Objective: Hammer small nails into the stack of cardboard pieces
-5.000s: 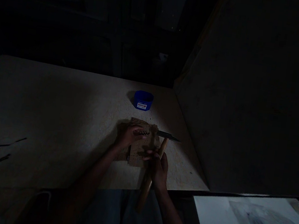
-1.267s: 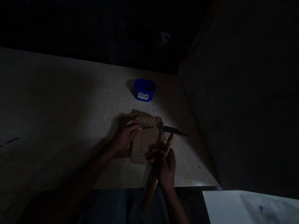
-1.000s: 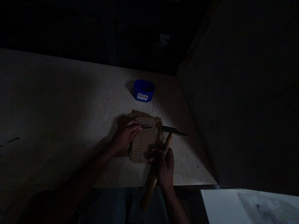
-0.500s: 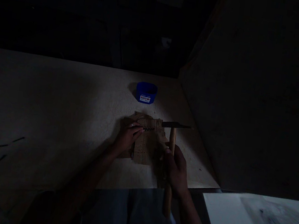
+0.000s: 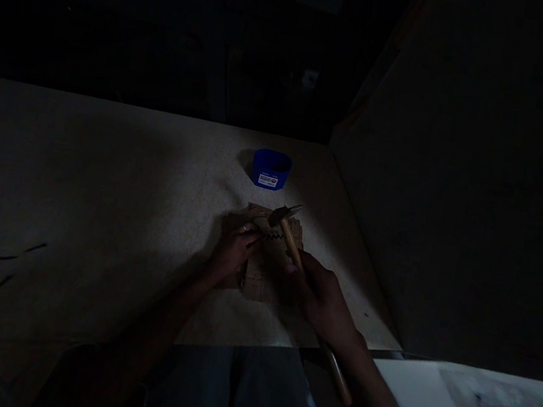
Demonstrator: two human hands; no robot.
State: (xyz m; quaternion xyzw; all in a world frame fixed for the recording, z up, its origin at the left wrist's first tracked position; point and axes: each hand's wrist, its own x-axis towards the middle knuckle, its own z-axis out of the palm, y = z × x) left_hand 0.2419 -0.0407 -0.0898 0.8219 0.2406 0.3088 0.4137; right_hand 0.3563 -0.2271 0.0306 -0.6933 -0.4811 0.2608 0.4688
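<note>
My left hand (image 5: 233,252) pinches one end of a dark, twisted metal rod (image 5: 274,236) over a worn brown block (image 5: 254,285). A ring shows on one of its fingers. In my right hand (image 5: 323,298), closed around the wooden handle, is a hammer (image 5: 291,241). Its metal head hangs just above the twisted rod, tilted up to the right; whether it touches the rod I cannot tell. The handle's lower end sticks out past my right wrist. Dim light hides much of the block's right side.
A blue plastic tub (image 5: 270,171) with a white label stands behind the block on the pale table (image 5: 114,208). Several thin dark pieces (image 5: 1,283) lie at the left. A dark upright panel (image 5: 475,225) borders the right side. A white surface (image 5: 408,384) sits at lower right.
The hammer has swung left and tilted, bringing its head from right of the block to above the twisted rod. My left hand keeps its pinch. The view has shifted slightly.
</note>
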